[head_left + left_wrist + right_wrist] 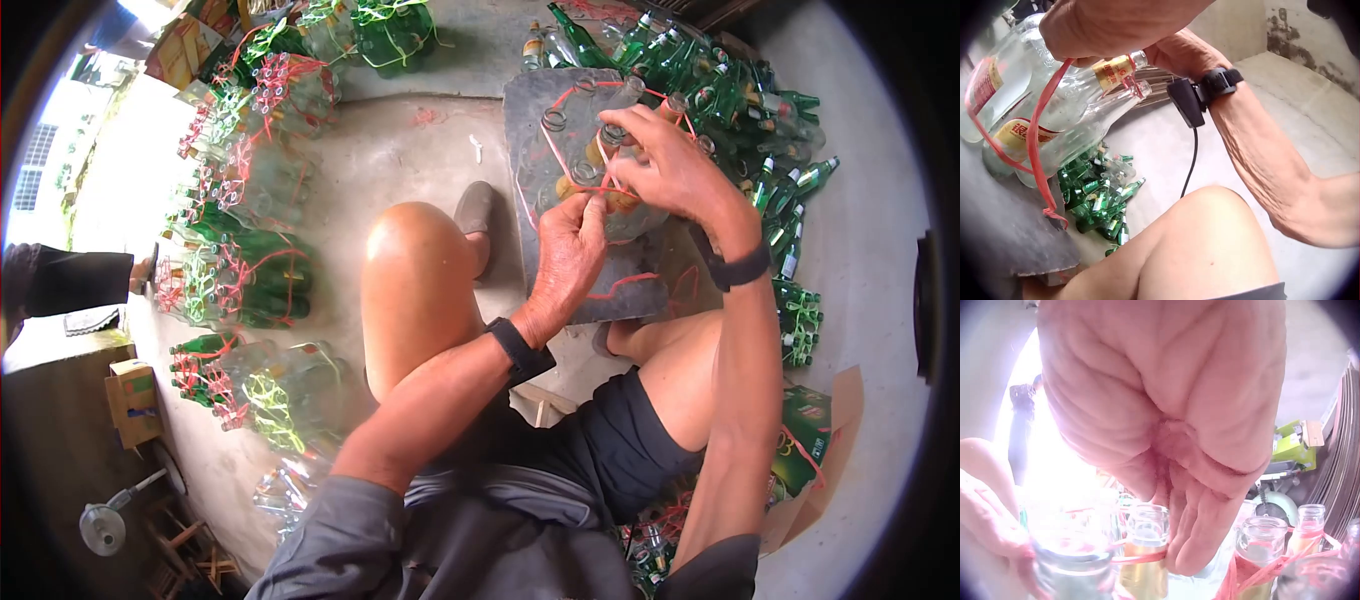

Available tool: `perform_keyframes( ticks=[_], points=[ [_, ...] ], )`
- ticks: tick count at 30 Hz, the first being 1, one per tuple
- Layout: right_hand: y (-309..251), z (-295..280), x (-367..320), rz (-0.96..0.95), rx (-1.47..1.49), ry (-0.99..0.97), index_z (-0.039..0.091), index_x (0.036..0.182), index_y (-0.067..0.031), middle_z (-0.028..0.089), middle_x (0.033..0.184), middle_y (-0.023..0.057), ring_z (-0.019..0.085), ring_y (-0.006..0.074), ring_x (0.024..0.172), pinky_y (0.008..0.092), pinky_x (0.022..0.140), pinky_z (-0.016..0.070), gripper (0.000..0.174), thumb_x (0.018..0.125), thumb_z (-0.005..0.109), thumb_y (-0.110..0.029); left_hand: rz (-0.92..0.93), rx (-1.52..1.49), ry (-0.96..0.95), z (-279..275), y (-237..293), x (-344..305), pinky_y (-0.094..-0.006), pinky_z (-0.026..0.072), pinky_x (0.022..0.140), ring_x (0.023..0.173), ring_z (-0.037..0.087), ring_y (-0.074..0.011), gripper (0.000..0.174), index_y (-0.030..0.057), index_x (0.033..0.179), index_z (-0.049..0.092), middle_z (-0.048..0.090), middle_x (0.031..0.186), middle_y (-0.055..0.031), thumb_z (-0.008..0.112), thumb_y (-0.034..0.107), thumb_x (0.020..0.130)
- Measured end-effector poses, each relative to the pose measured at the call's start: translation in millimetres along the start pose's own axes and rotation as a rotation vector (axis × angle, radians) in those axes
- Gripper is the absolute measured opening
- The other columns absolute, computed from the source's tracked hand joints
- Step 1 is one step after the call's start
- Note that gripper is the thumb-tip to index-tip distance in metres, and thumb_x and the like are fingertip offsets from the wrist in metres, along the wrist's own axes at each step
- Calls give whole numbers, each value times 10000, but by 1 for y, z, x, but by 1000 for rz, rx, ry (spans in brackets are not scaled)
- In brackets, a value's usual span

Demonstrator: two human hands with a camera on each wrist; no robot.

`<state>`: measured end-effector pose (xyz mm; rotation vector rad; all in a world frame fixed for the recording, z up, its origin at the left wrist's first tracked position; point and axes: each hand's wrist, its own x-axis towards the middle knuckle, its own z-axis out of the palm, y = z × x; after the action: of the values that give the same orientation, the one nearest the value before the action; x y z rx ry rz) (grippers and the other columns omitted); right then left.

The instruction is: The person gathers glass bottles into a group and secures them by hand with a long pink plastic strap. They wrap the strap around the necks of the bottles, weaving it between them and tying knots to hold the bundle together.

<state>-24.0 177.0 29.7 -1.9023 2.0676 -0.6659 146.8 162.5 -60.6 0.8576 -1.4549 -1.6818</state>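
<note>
Clear glass bottles (pixel 1075 134) stand grouped on a dark slab (pixel 640 290), with a red strap (pixel 1036 134) around them and across their necks. My left hand (pixel 572 250) pinches the strap at the near side of the group, between thumb and forefinger. Over the necks, my right hand (pixel 665 165) has its fingers bent down among them, at a stretch of strap; the palm hides part of its grip in the right wrist view. A loose strap end hangs in the left wrist view. Some bottles have yellow and red labels.
Loose green bottles (pixel 700 90) lie heaped beyond and right of the slab. Tied bottle bundles (pixel 250 270) line the floor at left. An open carton (pixel 825 440) is at lower right, and my bent knee (pixel 415 250) is left of the slab.
</note>
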Motion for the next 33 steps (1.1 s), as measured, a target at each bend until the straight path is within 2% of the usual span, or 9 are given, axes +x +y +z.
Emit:
perform_keyframes(
  ticks=[2, 3, 8, 12, 13, 15, 17, 23, 33],
  points=[
    [2, 8, -12, 5, 81, 12, 548, 1401, 42, 600, 1344, 212, 628, 376, 1193, 424, 1047, 490, 590, 860, 689, -146, -56, 88, -81, -8, 1, 1, -268, 434, 605, 699, 516, -74, 314, -45, 988, 713, 614, 752, -16, 564, 221, 1062],
    [6, 10, -13, -5, 81, -28, 454, 1523, -27, 530, 1412, 141, 676, 280, 1084, 372, 901, 568, 782, 789, 724, -37, -56, 97, -85, -11, 3, 2, -268, 434, 605, 699, 516, -74, 314, -45, 988, 713, 614, 752, -16, 564, 221, 1062],
    [3, 12, -16, 18, 108, 3, 473, 1505, -11, 544, 1398, 145, 692, 263, 1028, 371, 877, 578, 767, 775, 708, -7, -186, 59, -145, -13, 14, 2, -263, 399, 588, 673, 488, -70, 311, -44, 962, 683, 557, 721, 2, 557, 226, 1052],
    [4, 19, -15, 18, 107, 40, 495, 1483, -3, 554, 1392, 152, 713, 254, 940, 366, 857, 584, 722, 782, 665, 20, -124, 56, -139, -15, 8, 3, -269, 405, 596, 677, 493, -80, 319, -45, 961, 692, 570, 726, 4, 559, 234, 1041],
    [4, 19, -15, 20, 111, 44, 495, 1483, -3, 554, 1392, 152, 713, 254, 940, 366, 857, 584, 722, 782, 665, 20, -133, 90, -106, -14, 11, 3, -279, 414, 611, 686, 498, -85, 310, -45, 960, 701, 577, 731, 4, 567, 226, 1027],
    [2, 19, -15, 37, 173, 77, 544, 1406, 19, 615, 1310, 170, 683, 327, 938, 418, 886, 554, 624, 801, 693, -24, -141, 127, -78, -12, 17, 2, -288, 422, 625, 696, 503, -91, 302, -44, 959, 710, 584, 736, 3, 574, 219, 1013],
    [0, 19, -14, 43, 169, 92, 551, 1398, 19, 622, 1296, 172, 683, 329, 933, 420, 878, 555, 615, 800, 690, -24, -156, 31, -11, -11, 21, 1, -305, 441, 662, 721, 523, -102, 281, -48, 945, 735, 614, 748, -18, 585, 189, 971],
    [0, 23, -13, 46, 175, 121, 577, 1371, 17, 645, 1249, 173, 682, 338, 919, 425, 862, 554, 582, 800, 686, -23, -126, 75, -6, -14, 24, 0, -292, 444, 670, 729, 548, -114, 278, -51, 915, 761, 659, 764, -54, 592, 169, 931],
    [2, 27, -13, 43, 156, 158, 581, 1363, 9, 643, 1227, 177, 686, 338, 970, 428, 884, 551, 575, 798, 689, 4, -134, 116, -32, -22, 26, -1, -283, 411, 600, 662, 510, -96, 268, -48, 926, 765, 606, 707, -6, 599, 162, 921]
  ],
)
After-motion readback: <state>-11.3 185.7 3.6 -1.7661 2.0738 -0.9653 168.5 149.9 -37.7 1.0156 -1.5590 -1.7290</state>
